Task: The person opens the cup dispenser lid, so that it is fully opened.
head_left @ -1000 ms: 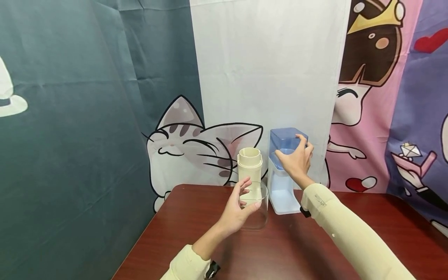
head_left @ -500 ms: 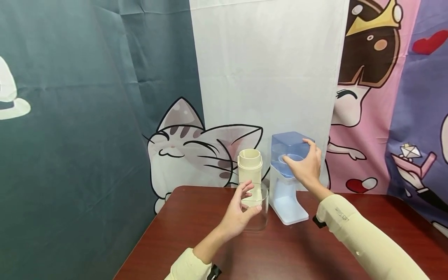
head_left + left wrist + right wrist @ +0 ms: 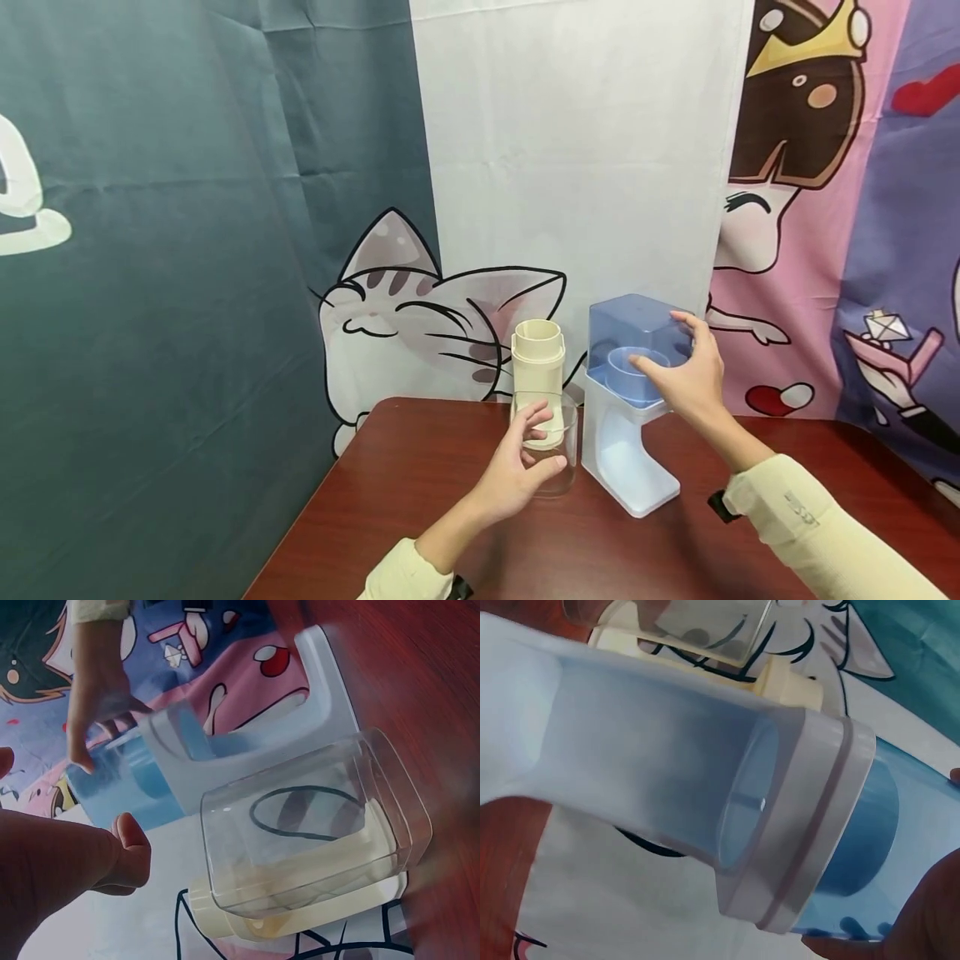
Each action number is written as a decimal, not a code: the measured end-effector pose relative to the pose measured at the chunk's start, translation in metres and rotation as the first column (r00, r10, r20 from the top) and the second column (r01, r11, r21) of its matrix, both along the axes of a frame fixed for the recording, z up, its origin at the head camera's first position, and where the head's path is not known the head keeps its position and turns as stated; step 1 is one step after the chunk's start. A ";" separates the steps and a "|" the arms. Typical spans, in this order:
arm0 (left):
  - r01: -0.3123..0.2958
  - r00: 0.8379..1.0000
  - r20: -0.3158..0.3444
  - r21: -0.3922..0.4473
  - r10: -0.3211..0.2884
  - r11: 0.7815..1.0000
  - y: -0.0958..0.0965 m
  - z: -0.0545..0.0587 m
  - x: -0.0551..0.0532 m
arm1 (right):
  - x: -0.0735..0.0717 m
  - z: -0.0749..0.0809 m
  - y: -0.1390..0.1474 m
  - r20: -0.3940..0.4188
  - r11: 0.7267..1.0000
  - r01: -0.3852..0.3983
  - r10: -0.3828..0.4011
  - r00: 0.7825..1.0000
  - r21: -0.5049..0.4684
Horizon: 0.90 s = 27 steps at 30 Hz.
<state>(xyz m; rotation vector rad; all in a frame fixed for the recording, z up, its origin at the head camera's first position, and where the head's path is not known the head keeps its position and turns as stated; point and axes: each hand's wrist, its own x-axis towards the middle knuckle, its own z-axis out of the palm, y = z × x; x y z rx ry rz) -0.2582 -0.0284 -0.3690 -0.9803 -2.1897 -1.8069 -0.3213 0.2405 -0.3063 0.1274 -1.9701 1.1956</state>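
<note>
My right hand (image 3: 693, 375) grips the translucent blue top (image 3: 628, 321) of a white, C-shaped dispenser (image 3: 617, 454), thumb and fingers on opposite sides. Through the blue wall a round inner cup shows. The dispenser leans a little toward me; whether its base touches the table is hard to tell. My left hand (image 3: 510, 479) is held with parted, loosely bent fingers before a clear plastic container (image 3: 572, 442). In the left wrist view a gap separates its fingers (image 3: 131, 859) from this container. Behind the clear wall stands a cream cylindrical holder (image 3: 538, 375), partly hidden by my left hand.
The dark red wooden table (image 3: 420, 467) ends at a rounded left corner. Right behind it hangs a printed cloth backdrop (image 3: 585, 150) with a cartoon cat. The clear container and cream holder stand close to the dispenser's left side.
My right hand has brought the dispenser nearer and to the right, slightly turned. The left hand has barely moved, and the container and cream holder are in place.
</note>
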 end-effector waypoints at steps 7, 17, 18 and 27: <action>-0.008 1.000 -0.003 -0.060 0.007 0.998 0.002 -0.002 0.000 | 0.031 0.004 0.007 0.034 0.996 -0.087 0.086 0.996 0.034; 0.017 1.000 0.003 -0.093 -0.017 0.996 0.005 -0.001 0.001 | 0.067 0.000 0.017 -0.014 0.973 -0.207 0.210 0.978 0.099; 0.022 1.000 0.008 -0.096 -0.021 0.995 0.006 -0.002 0.002 | 0.070 0.000 0.017 -0.017 0.970 -0.218 0.221 0.975 0.103; 0.062 0.998 0.007 -0.100 -0.062 0.993 0.003 0.003 0.000 | 0.094 0.001 0.017 -0.132 0.865 -0.503 0.498 0.857 0.000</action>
